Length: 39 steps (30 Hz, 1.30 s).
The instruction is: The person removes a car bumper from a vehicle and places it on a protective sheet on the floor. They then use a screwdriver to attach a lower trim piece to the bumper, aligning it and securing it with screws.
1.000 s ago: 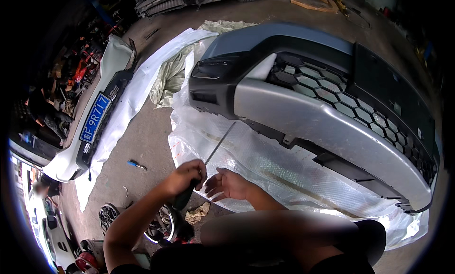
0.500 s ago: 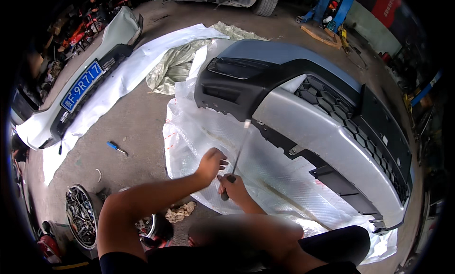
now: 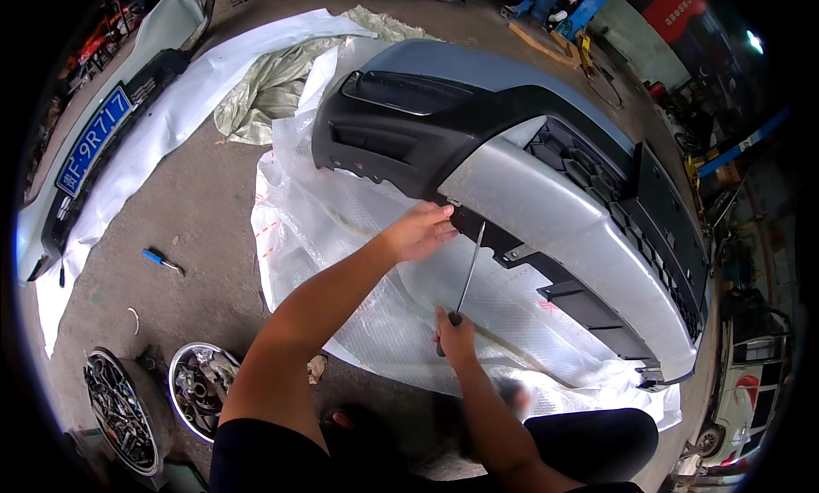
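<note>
A car bumper (image 3: 529, 194), grey-blue, black and silver with a honeycomb grille, lies on clear bubble wrap (image 3: 341, 211). My left hand (image 3: 420, 231) is at its near black lower edge, thumb and fingers closed about the edge beside a small metal clip (image 3: 455, 202). Closed round a dark handle, my right hand (image 3: 456, 338) holds a long screwdriver (image 3: 470, 271) upright over the wrap. Its shaft points away from me, and the tip appears in front of the black edge; whether it touches cannot be told.
A second, white bumper (image 3: 153, 58) with a blue plate lies on white sheeting (image 3: 200, 84) at left. On the floor is a blue-handled screwdriver (image 3: 162, 261). Two metal tubs of small parts, one nearer (image 3: 153, 463), one beside it (image 3: 173, 382), stand lower left. A blue lift post (image 3: 589, 11) rises behind.
My left hand has moved forward and right to the bumper's lower edge. My right hand has carried the screwdriver to the right. The view has shifted, bringing the bumper closer to the middle.
</note>
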### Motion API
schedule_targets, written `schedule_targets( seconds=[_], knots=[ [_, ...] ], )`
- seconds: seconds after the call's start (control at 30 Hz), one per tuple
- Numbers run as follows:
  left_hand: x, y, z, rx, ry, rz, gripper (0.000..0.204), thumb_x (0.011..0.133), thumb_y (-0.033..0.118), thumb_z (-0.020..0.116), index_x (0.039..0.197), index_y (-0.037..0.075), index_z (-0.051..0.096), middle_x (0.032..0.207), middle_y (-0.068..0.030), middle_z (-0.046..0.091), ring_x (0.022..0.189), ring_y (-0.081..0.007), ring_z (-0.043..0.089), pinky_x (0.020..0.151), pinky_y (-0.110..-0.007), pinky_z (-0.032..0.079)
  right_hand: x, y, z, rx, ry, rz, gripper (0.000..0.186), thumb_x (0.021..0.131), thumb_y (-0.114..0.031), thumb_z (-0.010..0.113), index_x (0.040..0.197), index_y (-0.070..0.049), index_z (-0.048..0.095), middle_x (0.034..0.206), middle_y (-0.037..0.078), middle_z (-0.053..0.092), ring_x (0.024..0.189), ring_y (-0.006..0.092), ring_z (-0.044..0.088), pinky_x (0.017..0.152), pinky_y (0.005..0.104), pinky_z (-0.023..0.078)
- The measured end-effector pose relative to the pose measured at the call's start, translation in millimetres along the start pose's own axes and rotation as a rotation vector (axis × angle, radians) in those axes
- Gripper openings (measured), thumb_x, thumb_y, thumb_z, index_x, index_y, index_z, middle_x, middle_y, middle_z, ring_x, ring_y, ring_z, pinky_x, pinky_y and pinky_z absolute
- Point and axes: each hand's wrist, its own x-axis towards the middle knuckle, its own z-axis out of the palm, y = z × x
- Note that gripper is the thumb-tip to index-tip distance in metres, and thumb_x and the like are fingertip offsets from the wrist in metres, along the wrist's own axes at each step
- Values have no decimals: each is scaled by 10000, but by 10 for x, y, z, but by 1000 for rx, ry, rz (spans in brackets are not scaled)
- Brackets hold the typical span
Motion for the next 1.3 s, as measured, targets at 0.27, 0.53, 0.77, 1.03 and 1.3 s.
schedule_targets(
  seconds=[0.27,0.53,0.77,1.03,1.3],
  knots=[
    [34,-7,-48,-64,-36,70,169,945,226,632,1013,72,652,1101,-44,667,1051,-158,611,974,-319,452,-43,-356,5,437,-463,217,238,889,-122,667,772,-69,467,527,27,468,427,147,482,480,343,469],
    [42,-51,97,30,105,132,162,936,261,652,915,100,661,972,-18,696,926,-127,645,840,-311,500,518,-99,300,334,-274,-79,241,860,-33,618,711,-89,438,535,34,458,427,154,465,450,337,434],
    [67,-190,5,30,208,210,155,887,249,723,883,112,649,893,-7,687,814,-116,639,746,-299,487,904,-760,-74,149,-342,-262,227,853,-60,624,694,-61,462,515,24,494,404,110,480,410,286,403],
    [158,-190,-63,126,225,241,196,877,264,735,859,94,639,866,-23,686,815,-134,647,762,-316,492,616,-989,-284,-39,-219,-247,237,842,-107,669,693,-38,498,496,32,509,387,110,473,400,286,389],
    [121,-171,-27,120,200,236,236,870,292,742,890,80,640,875,-28,686,807,-131,644,762,-308,493,614,-1006,-238,-94,-110,-246,259,825,-144,716,689,-31,527,499,23,517,401,105,485,415,268,382]
  ],
)
